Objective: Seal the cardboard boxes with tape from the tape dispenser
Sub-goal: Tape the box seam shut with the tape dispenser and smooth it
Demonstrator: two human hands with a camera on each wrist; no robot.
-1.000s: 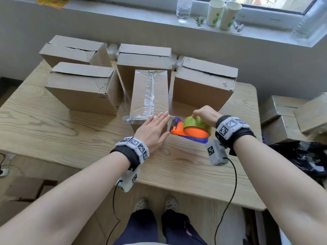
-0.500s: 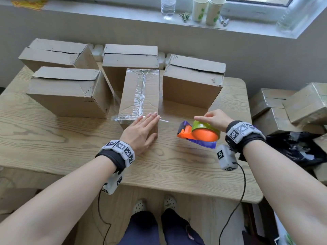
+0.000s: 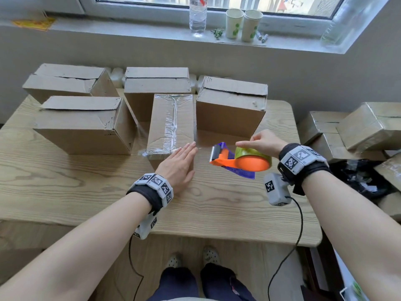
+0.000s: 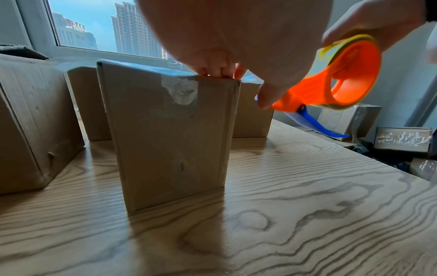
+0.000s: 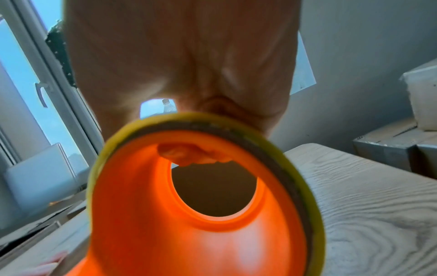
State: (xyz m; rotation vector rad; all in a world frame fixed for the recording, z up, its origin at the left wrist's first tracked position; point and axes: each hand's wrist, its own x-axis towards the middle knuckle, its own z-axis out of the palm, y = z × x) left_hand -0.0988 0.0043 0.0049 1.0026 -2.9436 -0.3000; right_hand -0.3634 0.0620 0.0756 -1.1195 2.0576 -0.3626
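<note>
You're in a high-rise room used for packing: wood-grain desk [image 3: 65, 192], cardboard boxes [image 3: 82, 124], windowsill [image 3: 130, 31] with paper cups [image 3: 234, 22], towers outside.

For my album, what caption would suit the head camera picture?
Left hand flat on a taped cardboard box while the right hand holds an orange tape dispenser beside it.

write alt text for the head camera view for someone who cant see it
A person's left hand rests flat on the near end of a taped cardboard box on a wooden table, while the right hand grips an orange tape dispenser beside it. Four untaped boxes stand around it.
</note>
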